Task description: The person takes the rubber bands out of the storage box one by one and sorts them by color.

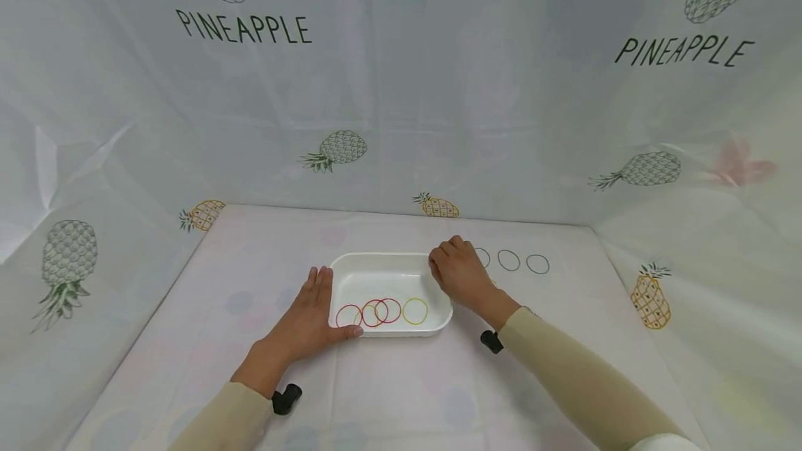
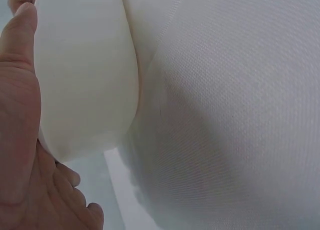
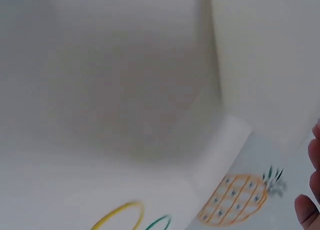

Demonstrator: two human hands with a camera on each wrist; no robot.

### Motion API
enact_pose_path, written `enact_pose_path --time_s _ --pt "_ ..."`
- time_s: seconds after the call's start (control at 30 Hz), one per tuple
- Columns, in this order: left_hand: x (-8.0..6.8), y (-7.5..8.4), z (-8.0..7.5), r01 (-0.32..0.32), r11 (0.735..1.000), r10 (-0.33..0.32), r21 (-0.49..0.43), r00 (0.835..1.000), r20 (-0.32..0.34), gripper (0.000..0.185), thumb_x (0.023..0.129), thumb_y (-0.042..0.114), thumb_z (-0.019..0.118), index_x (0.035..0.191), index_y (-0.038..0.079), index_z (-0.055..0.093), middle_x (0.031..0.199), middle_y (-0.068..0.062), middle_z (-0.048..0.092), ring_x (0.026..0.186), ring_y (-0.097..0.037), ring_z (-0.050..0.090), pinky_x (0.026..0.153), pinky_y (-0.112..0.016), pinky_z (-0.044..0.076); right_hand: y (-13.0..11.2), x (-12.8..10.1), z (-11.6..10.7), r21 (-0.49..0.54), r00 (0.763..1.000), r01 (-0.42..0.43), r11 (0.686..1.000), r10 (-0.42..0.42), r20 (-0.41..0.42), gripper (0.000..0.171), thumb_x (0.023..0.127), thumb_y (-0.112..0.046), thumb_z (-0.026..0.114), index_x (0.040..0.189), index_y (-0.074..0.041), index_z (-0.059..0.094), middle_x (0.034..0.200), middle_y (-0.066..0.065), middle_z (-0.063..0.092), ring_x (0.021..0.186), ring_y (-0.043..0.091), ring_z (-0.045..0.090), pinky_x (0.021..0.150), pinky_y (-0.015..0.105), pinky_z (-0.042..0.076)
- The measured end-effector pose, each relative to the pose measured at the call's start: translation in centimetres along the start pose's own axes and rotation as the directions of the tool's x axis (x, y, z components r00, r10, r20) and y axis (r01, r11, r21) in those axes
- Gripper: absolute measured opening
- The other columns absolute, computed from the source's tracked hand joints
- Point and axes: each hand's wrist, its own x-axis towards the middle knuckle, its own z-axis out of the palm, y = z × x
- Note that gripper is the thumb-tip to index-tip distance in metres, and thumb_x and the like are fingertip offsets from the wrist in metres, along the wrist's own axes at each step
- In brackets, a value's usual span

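Observation:
A shallow white plastic tray [image 1: 388, 332] with rounded corners lies on the cloth-covered table. Inside, near its front wall, are several thin red and yellow rings, among them a yellow ring [image 1: 404, 312] and a red ring [image 1: 337, 317]. My left hand [image 1: 305, 319] spans the tray's front left corner, fingers straight along the left side and thumb on the front rim. At the far right corner, my right hand [image 1: 462, 271] bends its fingers by the rim. Its fingertips are mostly hidden, so I cannot tell whether they pinch anything.
Dark thin rings, including one ring [image 1: 537, 264], lie in a row on the table right of the tray. In the right wrist view, a yellow ring [image 3: 141, 210] and a green ring [image 3: 169, 219] lie on the cloth. A pineapple-print curtain [image 1: 401, 89] surrounds the table.

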Motion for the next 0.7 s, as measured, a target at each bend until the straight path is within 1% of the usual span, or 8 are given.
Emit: enact_pose_path --time_s 0.07,0.13,0.2,0.27,0.4,0.5,0.6,0.7 --pt "0.0 0.0 0.0 0.001 1.000 -0.001 0.003 1.000 0.002 0.134 0.087 0.077 0.069 0.165 -0.010 0.003 0.174 -0.028 0.005 0.163 -0.046 -0.002 0.131 -0.057 0.018 -0.9 0.5 0.2 0.004 0.997 0.073 0.997 -0.073 0.026 0.005 0.100 -0.015 0.072 0.096 -0.012 0.071 0.093 0.002 0.070 0.093 0.023 0.057 0.078 0.035 0.049" --pt "0.0 0.0 0.0 0.000 1.000 0.000 0.008 1.000 0.000 0.134 0.087 0.076 0.070 0.164 -0.011 0.004 0.174 -0.029 0.006 0.163 -0.046 -0.001 0.132 -0.058 0.015 -1.7 0.9 0.5 -0.001 0.988 0.146 0.989 -0.145 0.056 0.006 0.101 -0.016 0.072 0.095 -0.014 0.070 0.093 0.000 0.069 0.092 0.022 0.057 0.077 0.034 0.048" --pt "0.0 0.0 0.0 -0.005 1.000 0.005 0.029 1.000 -0.010 0.134 0.086 0.077 0.069 0.164 -0.011 0.006 0.174 -0.030 0.007 0.163 -0.046 0.000 0.132 -0.059 0.014 -2.2 1.1 0.8 -0.017 0.972 0.218 0.976 -0.216 0.093 0.008 0.102 -0.019 0.071 0.095 -0.015 0.069 0.093 -0.001 0.069 0.092 0.020 0.056 0.078 0.033 0.047" --pt "0.0 0.0 -0.1 -0.010 0.998 0.011 0.061 1.000 -0.022 0.134 0.086 0.079 0.068 0.164 -0.012 0.008 0.173 -0.030 0.008 0.163 -0.046 0.001 0.132 -0.060 0.013 -2.6 1.2 1.0 -0.028 0.953 0.275 0.961 -0.269 0.141 0.009 0.103 -0.022 0.070 0.096 -0.016 0.069 0.093 -0.003 0.067 0.093 0.019 0.055 0.080 0.032 0.047" --pt "0.1 -0.1 -0.1 -0.016 0.991 0.022 0.134 0.999 -0.038 0.134 0.085 0.084 0.063 0.164 -0.011 0.012 0.174 -0.030 0.009 0.163 -0.046 0.000 0.132 -0.061 0.012 -3.2 1.4 1.3 -0.044 0.913 0.352 0.935 -0.333 0.236 0.008 0.101 -0.023 0.070 0.095 -0.018 0.069 0.091 -0.006 0.064 0.094 0.017 0.052 0.084 0.032 0.047" --pt "0.1 -0.1 0.0 -0.014 0.987 0.020 0.158 0.999 -0.034 0.134 0.085 0.085 0.061 0.165 -0.010 0.012 0.174 -0.030 0.009 0.163 -0.045 0.000 0.132 -0.060 0.012 -3.6 1.6 1.3 -0.073 0.883 0.396 0.916 -0.357 0.304 0.008 0.101 -0.023 0.069 0.094 -0.020 0.069 0.091 -0.008 0.065 0.094 0.016 0.051 0.086 0.032 0.047" --pt "0.1 -0.1 -0.1 -0.012 0.988 0.018 0.156 0.999 -0.034 0.134 0.085 0.085 0.062 0.164 -0.011 0.012 0.173 -0.030 0.010 0.163 -0.046 0.001 0.132 -0.060 0.013 -4.0 1.7 1.5 -0.111 0.857 0.437 0.893 -0.377 0.351 0.007 0.100 -0.025 0.069 0.095 -0.021 0.070 0.095 -0.009 0.068 0.095 0.015 0.051 0.086 0.032 0.045" --pt "0.1 0.0 -0.1 -0.013 0.990 0.017 0.138 0.999 -0.031 0.134 0.085 0.084 0.063 0.164 -0.011 0.012 0.173 -0.030 0.009 0.163 -0.045 0.001 0.132 -0.060 0.013 -4.3 1.7 1.7 -0.135 0.836 0.474 0.870 -0.396 0.380 0.005 0.099 -0.026 0.070 0.096 -0.022 0.071 0.098 -0.010 0.070 0.096 0.015 0.051 0.085 0.031 0.044"
